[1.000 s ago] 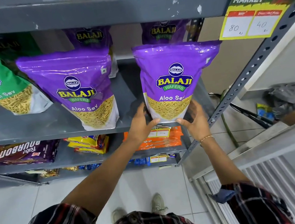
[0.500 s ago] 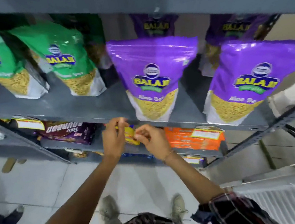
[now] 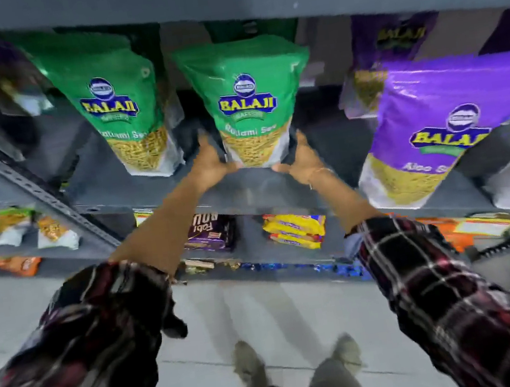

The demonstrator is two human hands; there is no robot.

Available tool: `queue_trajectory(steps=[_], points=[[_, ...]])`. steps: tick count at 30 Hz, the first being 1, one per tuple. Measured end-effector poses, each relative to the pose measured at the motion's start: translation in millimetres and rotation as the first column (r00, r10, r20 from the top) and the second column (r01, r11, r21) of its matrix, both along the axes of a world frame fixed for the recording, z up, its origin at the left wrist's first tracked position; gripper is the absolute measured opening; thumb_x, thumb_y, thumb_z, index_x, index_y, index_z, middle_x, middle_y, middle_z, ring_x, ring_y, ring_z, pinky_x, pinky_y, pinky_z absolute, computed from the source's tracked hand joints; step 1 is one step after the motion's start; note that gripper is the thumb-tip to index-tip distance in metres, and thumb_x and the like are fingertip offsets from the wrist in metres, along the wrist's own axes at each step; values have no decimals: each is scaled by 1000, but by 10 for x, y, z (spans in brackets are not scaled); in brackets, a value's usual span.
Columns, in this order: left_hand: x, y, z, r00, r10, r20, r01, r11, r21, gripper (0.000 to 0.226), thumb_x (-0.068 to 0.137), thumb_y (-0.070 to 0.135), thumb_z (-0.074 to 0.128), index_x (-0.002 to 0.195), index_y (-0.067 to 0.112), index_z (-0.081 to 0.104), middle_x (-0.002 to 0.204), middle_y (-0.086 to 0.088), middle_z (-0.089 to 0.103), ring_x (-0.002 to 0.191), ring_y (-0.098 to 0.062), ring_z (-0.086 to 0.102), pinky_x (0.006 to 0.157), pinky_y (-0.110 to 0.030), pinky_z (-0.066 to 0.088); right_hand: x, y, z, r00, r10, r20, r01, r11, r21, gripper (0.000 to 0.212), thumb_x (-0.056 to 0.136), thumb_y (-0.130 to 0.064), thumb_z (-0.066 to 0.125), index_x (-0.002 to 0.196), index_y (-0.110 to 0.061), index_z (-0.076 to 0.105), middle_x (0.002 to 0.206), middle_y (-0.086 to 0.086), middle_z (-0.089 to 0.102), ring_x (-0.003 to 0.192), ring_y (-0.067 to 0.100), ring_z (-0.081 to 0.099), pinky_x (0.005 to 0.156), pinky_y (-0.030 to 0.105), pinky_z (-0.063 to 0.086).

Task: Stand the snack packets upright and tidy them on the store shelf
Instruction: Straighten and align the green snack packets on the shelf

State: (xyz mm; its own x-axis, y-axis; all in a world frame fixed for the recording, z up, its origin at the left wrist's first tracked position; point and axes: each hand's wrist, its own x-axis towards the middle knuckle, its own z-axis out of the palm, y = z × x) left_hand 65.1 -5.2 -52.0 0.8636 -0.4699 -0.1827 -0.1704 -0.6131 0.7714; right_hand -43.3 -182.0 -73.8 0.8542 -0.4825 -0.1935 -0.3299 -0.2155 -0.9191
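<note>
Gripping green packet (image 3: 247,102) base: left hand (image 3: 212,166), right hand (image 3: 303,162), fingers clamped on sides.

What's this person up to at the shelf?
A person is tidying snack packets on a grey store shelf. Both hands hold the bottom of one green packet: the left hand at its lower left corner, the right hand at its lower right. It stands about upright. Another green packet stands to its left and a purple packet to its right.
</note>
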Motion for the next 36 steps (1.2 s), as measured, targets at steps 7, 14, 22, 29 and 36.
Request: queue_trajectory(steps=[7,14,22,29,36], points=[[211,-71,-82,984,-176,-13,175,984,-37,74,67,11,82,130,5,43,134,-13,57,121,-27,55,105,-44,43,109,14,-23,993,-44,-110,24,984,-176,67,67,-16,80,120,-6,41,124,12,58,108,28,56,93,43,50],[3,188,-179,983,-172,69,176,983,-58,64,64,19,85,116,2,53,120,-17,66,110,-30,63,96,-43,50,-170,190,-103,994,-51,-93,32,979,-200,58,68,-18,80,113,-12,45,122,11,63,106,28,61,90,40,51],[-296,390,-195,981,-176,86,179,983,-32,68,67,24,83,123,4,50,122,-16,65,110,-30,62,97,-41,50,-508,382,-129,998,-39,-51,29,981,-194,56,68,-17,80,113,-11,47,121,11,64,105,26,62,92,40,51],[-410,473,-209,984,-170,62,172,985,-29,69,69,25,82,126,7,48,125,-14,64,113,-30,61,100,-46,49,-623,431,-150,1000,-8,-30,3,986,-167,55,70,-14,78,115,-12,48,121,10,64,106,25,62,95,44,51],[-493,657,-280,973,-169,158,183,980,-75,70,78,32,74,137,15,41,132,-7,58,116,-21,56,96,-36,47,-768,517,-122,999,-41,20,44,985,-165,63,78,-20,72,131,-12,40,134,5,52,121,17,48,99,33,41]])
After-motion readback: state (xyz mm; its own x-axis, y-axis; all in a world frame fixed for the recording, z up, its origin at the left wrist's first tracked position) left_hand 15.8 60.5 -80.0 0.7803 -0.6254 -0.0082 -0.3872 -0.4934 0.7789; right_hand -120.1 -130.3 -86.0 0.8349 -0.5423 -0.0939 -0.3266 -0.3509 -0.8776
